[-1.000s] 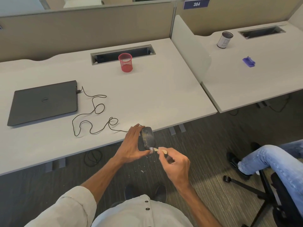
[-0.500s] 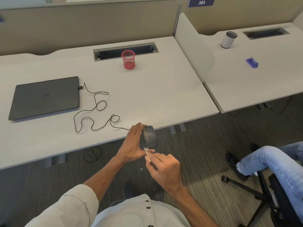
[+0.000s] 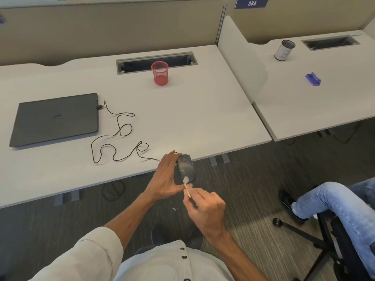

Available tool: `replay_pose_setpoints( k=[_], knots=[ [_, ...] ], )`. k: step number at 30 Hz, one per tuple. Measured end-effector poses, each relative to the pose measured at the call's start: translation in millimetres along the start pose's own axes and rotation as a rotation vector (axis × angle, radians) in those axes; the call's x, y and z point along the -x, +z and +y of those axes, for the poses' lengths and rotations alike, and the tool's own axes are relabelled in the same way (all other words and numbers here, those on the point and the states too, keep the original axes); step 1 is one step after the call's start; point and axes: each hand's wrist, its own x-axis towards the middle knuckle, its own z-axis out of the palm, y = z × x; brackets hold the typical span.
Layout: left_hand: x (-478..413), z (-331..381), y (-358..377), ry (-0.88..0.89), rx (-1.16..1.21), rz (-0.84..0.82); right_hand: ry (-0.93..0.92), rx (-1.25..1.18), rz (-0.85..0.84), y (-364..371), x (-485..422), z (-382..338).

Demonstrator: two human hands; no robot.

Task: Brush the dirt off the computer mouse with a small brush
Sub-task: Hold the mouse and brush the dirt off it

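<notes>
A dark wired computer mouse (image 3: 185, 166) is held just off the front edge of the white desk (image 3: 182, 122), over the floor. My left hand (image 3: 165, 178) grips it from the left side, thumb under its near end. My right hand (image 3: 205, 205) pinches a small brush (image 3: 187, 186) with a pale wooden handle; its whitish bristles touch the near end of the mouse. The mouse cable (image 3: 117, 138) lies in loops on the desk and runs to a closed dark laptop (image 3: 55, 119).
A red mesh pen cup (image 3: 160, 73) stands near the desk's cable slot. The neighbouring desk holds a grey cup (image 3: 284, 50) and a small purple object (image 3: 312, 79). Another person's legs in jeans (image 3: 334, 201) and a chair base are at right. White specks lie on the carpet (image 3: 172, 208).
My right hand turned from pointing the brush sideways at the mouse's near end to pointing it upward, and the bristles now rest on the near end of the mouse. My left hand kept its grip.
</notes>
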Motion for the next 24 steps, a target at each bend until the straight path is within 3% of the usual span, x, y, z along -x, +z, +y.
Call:
replay_pose_setpoints(
  k=[11, 18, 24],
  knots=[
    [-2, -1, -5, -0.013, -0.032, 0.017, 0.1, -0.021, 0.075, -6, -7, 3],
    [-5, -3, -7, -0.014, -0.019, -0.019, -0.008, -0.069, -0.052, 8, -4, -2],
    [-5, -2, -8, -0.017, -0.04, -0.017, 0.017, -0.048, 0.019, 5, -18, 1]
  ],
)
